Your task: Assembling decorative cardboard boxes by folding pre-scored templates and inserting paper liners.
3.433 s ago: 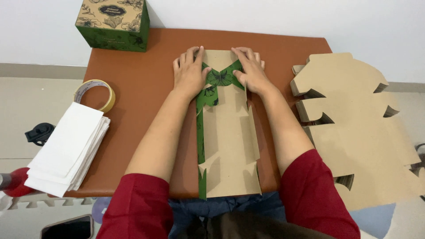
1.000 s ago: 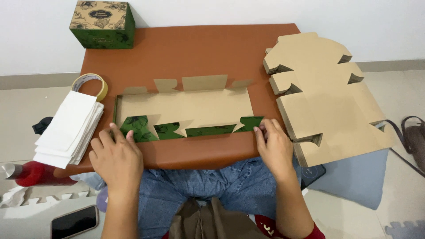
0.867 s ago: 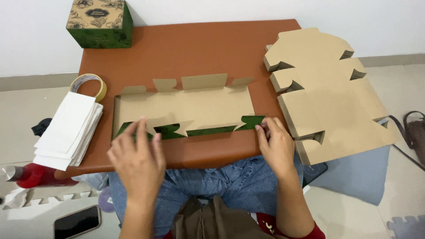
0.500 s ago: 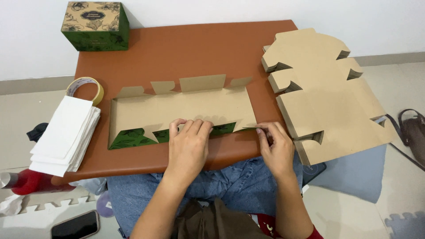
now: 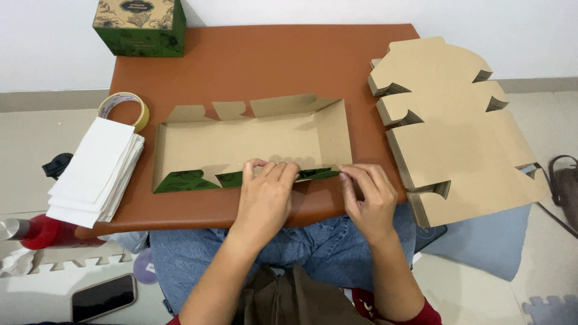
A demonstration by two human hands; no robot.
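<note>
Left hand (image 5: pixel 265 195) flat, fingers curled over near green flap of cardboard box blank (image 5: pixel 253 141) mid tabletop (image 5: pixel 271 60); fingertips hide the fold. Right hand (image 5: pixel 370 198) pinches flap's right end. Flat blank stack (image 5: pixel 457 132) overhangs the right edge, underside hidden. Finished green box (image 5: pixel 139 25) cropped at top.

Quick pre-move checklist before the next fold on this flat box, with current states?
1. Both hands on near flap: left hand and right hand pinch it. Ok.
2. Cardboard blank fully on brown table. Ok.
3. Far tabs raised. Ok.
4. Near flap fully up: left part lies flat, green side showing. Not ok.
5. Stack of flat blanks clear of work. Ok.
6. Crease aligned under fingers. Cannot tell.
</note>
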